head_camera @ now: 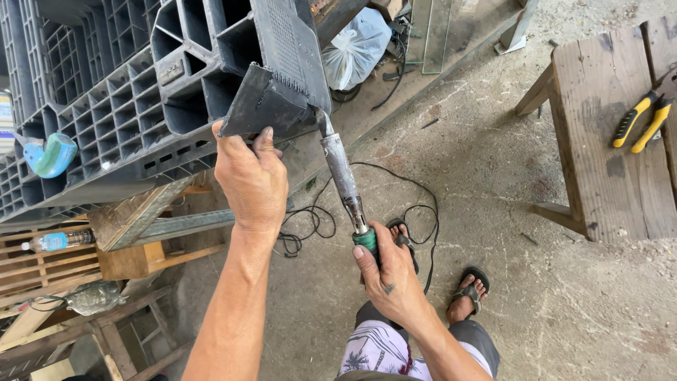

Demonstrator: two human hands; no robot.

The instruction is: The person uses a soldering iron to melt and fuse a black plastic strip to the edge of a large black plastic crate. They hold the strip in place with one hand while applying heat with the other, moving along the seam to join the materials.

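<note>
— We have our left hand pressing the loose black plastic piece against the corner of the grey pallet, fingers curled over its lower edge. If we ease off, it could slide out of line.

— And our right hand is closed round the green handle of the heating iron, tip touching the seam just beside those fingers. A slip could burn us, or its cord could snag our sandalled feet on the floor.
</note>
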